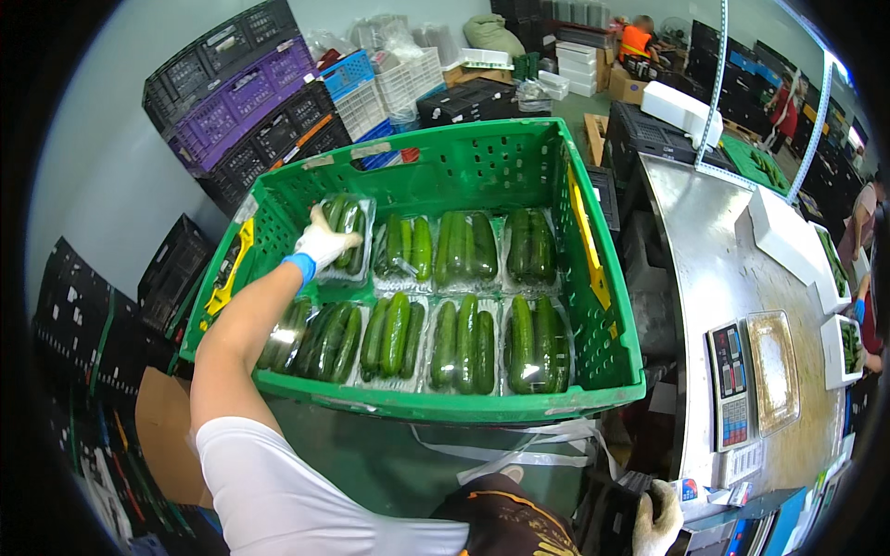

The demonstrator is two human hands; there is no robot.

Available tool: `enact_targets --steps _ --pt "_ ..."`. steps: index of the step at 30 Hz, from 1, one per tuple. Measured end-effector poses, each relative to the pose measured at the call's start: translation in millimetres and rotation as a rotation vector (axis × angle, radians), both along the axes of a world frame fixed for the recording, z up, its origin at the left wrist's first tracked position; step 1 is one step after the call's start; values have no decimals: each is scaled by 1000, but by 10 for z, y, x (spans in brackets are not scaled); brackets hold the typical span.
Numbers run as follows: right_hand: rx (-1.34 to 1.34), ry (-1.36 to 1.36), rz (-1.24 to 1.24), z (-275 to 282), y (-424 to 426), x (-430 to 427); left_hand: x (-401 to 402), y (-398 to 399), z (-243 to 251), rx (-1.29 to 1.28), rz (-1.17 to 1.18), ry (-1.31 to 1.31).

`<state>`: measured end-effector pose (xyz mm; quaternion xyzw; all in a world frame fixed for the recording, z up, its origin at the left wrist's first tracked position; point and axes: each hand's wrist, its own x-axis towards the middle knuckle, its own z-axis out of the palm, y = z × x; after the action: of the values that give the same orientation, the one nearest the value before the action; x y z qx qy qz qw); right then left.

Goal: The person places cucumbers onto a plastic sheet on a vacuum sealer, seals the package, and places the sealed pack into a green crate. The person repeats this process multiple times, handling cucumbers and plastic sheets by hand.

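Observation:
My left hand, in a white glove with a blue wrist band, grips a clear plastic pack of cucumbers at the back left inside a green plastic crate. This pack sits a little higher than its neighbours and tilts slightly. Two rows of similar packs lie in the crate, among them a front-row cucumber pack and a back-row cucumber pack. My forearm covers part of the front-left packs. At the lower right, my right hand, also gloved, is beside the table's near corner with its fingers apart and nothing visible in them.
A metal table on the right carries a digital scale and white foam boxes. Stacked black and purple crates stand at the left. Plastic strapping trails below the green crate. People work farther back and along the right.

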<state>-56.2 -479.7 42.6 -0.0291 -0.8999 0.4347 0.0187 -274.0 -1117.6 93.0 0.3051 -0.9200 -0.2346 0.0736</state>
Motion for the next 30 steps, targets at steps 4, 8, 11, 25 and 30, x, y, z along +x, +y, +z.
enact_targets --steps 4,8,11,25,30 --pt "12 27 13 15 -30 -23 -2 -135 -247 -42 112 -159" --pt "28 87 -13 -61 99 -121 -114 2 -92 507 -20 -326" --pt "-9 199 -37 307 77 -467 -84 -203 -136 358 -139 -325" --pt "-453 564 508 2200 -419 -361 157 2075 1448 -12 -817 373" --pt "-483 659 551 2246 80 136 1004 3258 1595 -16 -1055 433"
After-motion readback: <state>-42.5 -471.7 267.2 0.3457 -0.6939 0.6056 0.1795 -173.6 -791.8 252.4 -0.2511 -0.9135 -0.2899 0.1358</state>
